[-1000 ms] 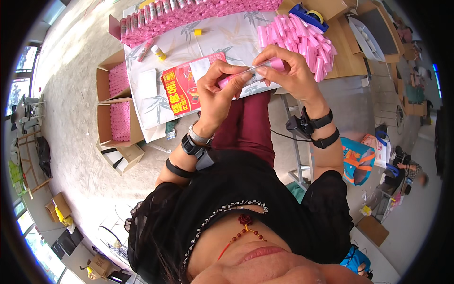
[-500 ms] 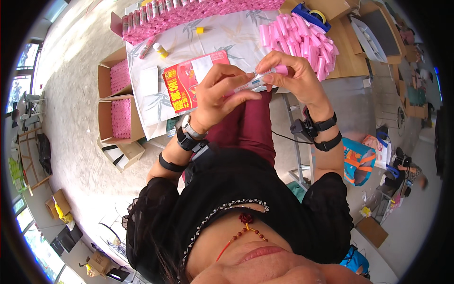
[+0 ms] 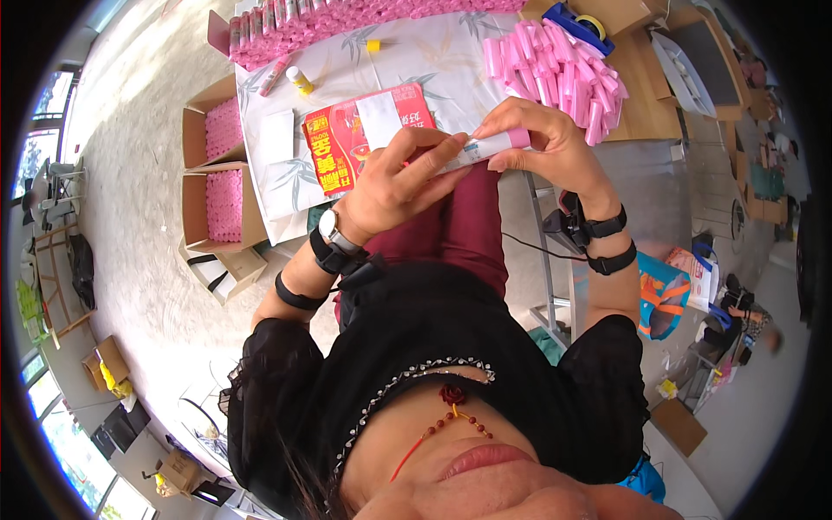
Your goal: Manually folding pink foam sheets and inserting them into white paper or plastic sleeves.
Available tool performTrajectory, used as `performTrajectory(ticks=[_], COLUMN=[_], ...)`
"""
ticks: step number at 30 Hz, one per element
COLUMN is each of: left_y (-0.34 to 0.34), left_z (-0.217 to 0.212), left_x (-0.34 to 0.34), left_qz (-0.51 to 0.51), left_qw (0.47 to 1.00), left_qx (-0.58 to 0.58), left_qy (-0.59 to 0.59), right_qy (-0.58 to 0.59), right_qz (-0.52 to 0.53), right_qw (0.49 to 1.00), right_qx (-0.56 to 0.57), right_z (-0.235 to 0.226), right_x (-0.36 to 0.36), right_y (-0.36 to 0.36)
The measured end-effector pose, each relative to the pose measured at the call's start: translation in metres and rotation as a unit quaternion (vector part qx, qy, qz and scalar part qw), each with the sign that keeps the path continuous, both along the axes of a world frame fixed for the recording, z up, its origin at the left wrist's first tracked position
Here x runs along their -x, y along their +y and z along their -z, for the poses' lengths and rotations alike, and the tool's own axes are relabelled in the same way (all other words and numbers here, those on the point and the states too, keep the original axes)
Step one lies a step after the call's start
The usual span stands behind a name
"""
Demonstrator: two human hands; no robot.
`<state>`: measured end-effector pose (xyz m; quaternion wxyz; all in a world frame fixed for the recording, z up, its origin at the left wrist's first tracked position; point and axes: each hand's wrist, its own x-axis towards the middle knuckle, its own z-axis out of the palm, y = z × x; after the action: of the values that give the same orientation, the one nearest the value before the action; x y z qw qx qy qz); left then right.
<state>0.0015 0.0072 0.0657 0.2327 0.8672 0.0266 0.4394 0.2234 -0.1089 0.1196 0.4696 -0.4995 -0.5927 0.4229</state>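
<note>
Left hand [image 3: 400, 184] and right hand [image 3: 555, 149] are both closed on a slender white-and-pink cylindrical tube [image 3: 485, 150], just above the centre of the frame; the left fingers hide one end, and the other, pink end shows at the right palm. Print on its side is too small to read. Just beyond, the left hand overlaps a flat red-and-yellow packet [image 3: 334, 137] with large printed characters, a white paper slip [image 3: 379, 120] lying on it. Around these on the bench [image 3: 425, 59], under a pale leaf-patterned cloth, are a white card [image 3: 280, 136], a small white-and-yellow cylinder [image 3: 300, 81] and a yellow cap [image 3: 373, 45]. A heap of glossy pink tubes [image 3: 555, 76] and a blue tape dispenser [image 3: 579, 28] occupy the upper right; pink-filled cardboard boxes [image 3: 196, 139] stand at left.
</note>
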Motion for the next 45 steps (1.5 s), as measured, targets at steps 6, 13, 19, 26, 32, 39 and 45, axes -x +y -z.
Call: performTrajectory(ticks=[6,13,19,26,32,39,45], left_y=[0.001,0.002,0.006,0.014,0.027,0.044,0.056], left_z=[-0.009,-0.01,-0.009,-0.004,0.0,0.017,0.034], left_x=[0.002,0.0,-0.002,-0.002,-0.017,-0.023,-0.029], left_qz=[0.019,0.035,0.003,-0.01,-0.021,0.012,-0.032], left_qw=[0.993,0.992,0.999,0.998,0.996,0.996,0.992], left_qx=[0.111,0.109,0.051,0.046,0.073,0.025,0.098], left_qy=[0.035,0.053,-0.017,-0.039,0.038,0.084,0.072], right_qy=[-0.248,-0.276,-0.249,-0.218,-0.218,-0.299,-0.249], right_qz=[0.033,0.089,0.163,0.215,0.24,0.162,0.178], right_qw=[0.963,0.951,0.939,0.924,0.925,0.925,0.942], right_qx=[-0.097,-0.105,-0.171,-0.229,-0.199,-0.17,-0.142], right_z=[-0.012,-0.004,0.006,0.021,0.026,0.034,0.064], right_x=[0.01,0.012,0.016,0.014,0.01,-0.002,-0.012], right_y=[-0.009,-0.018,-0.019,-0.012,-0.003,0.007,0.025])
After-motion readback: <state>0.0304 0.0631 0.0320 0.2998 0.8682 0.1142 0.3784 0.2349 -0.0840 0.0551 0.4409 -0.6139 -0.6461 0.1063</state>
